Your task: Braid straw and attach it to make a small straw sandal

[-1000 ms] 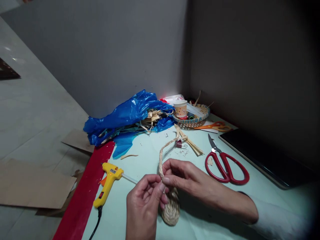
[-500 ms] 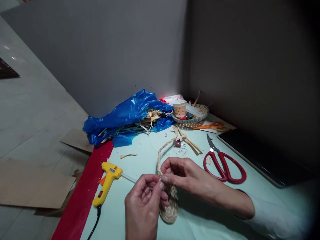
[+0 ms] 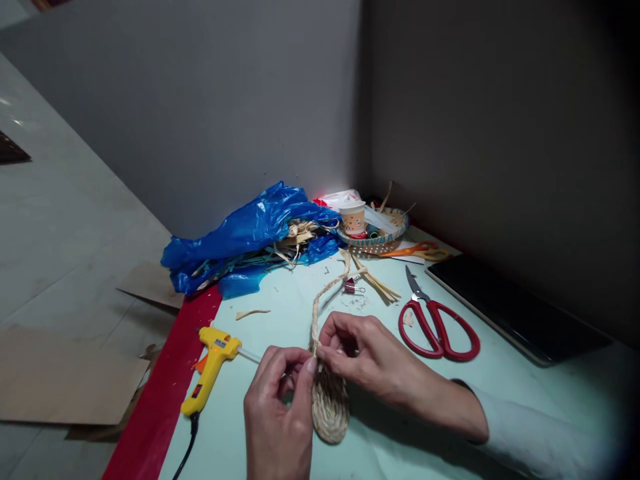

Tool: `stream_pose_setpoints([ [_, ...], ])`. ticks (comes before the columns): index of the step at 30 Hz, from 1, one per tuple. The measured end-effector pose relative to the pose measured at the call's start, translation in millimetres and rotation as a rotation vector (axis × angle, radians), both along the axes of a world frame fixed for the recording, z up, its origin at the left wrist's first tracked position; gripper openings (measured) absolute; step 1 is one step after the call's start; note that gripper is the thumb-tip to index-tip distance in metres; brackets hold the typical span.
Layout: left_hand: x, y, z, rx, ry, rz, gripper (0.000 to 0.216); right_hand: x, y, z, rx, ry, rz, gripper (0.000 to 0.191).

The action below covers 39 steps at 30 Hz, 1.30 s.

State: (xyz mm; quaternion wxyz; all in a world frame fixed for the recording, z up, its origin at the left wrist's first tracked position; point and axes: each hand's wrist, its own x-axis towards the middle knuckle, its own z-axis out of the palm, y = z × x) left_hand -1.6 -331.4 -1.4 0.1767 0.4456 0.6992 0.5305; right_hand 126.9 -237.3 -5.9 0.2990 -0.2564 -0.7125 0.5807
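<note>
The left hand (image 3: 277,413) and right hand (image 3: 360,353) each pinch the braided cord (image 3: 316,310) at the coiled mat (image 3: 330,410) on the tabletop (image 3: 300,293), apparently seating a turn, and the next move calls for firm pressure along the seam.

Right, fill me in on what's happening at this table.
A person is working with both hands at a pale green table. The left hand and right hand pinch a straw braid right where it joins a coiled oval mat lying on the table. The braid's loose end trails away toward a small clip. A yellow glue gun lies left of the hands, red scissors lie to the right, and a blue plastic bag sits at the back.
</note>
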Motion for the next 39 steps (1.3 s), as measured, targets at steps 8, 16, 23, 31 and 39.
stream_pose_setpoints([
  [8,18,-1,-15.0,0.334,0.405,0.109,0.016,-3,-5,0.9,-0.136,0.068,-0.054,0.013],
  [16,23,-2,-38.2,0.400,0.604,0.100,0.027,-4,1,-6.8,-0.276,0.107,-0.034,0.009],
  [23,3,2,0.2,0.139,-0.034,-0.051,0.007,-1,0,-3.1,-0.224,0.083,0.001,0.013],
  [31,-7,9,3.7,-0.182,-0.470,-0.264,0.024,4,-6,4.2,-0.068,0.028,0.131,0.014],
  [39,-3,3,4.5,-0.121,-0.159,-0.040,0.014,11,-12,9.1,0.448,-0.257,0.000,0.009],
])
